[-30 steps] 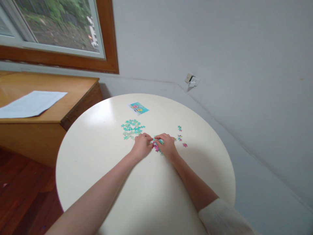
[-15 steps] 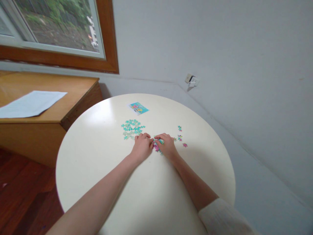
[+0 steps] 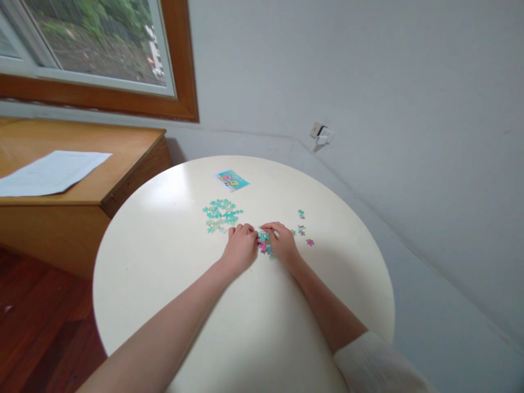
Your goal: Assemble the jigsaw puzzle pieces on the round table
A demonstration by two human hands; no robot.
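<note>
A small cluster of pink and teal jigsaw puzzle pieces (image 3: 264, 244) lies on the round table between my two hands. My left hand (image 3: 241, 244) is closed, its fingers curled against the cluster's left edge. My right hand (image 3: 282, 242) grips the cluster from the right, with thumb and fingers bent over it and covering part of it. Beyond my left hand is a loose group of teal and pale green puzzle pieces (image 3: 223, 212). A few multicoloured pieces (image 3: 302, 230) lie to the right of my right hand.
The white round table (image 3: 164, 273) fills the middle. A picture card (image 3: 232, 180) lies near its far edge. On the left, a wooden bench (image 3: 131, 147) bears a white sheet (image 3: 61, 172) under a window. A wall socket (image 3: 321, 132) is behind the table.
My right thumb and fingers have shifted slightly over the cluster, and more of its pieces show between my hands. My left hand has moved very little. The other pieces have stayed put.
</note>
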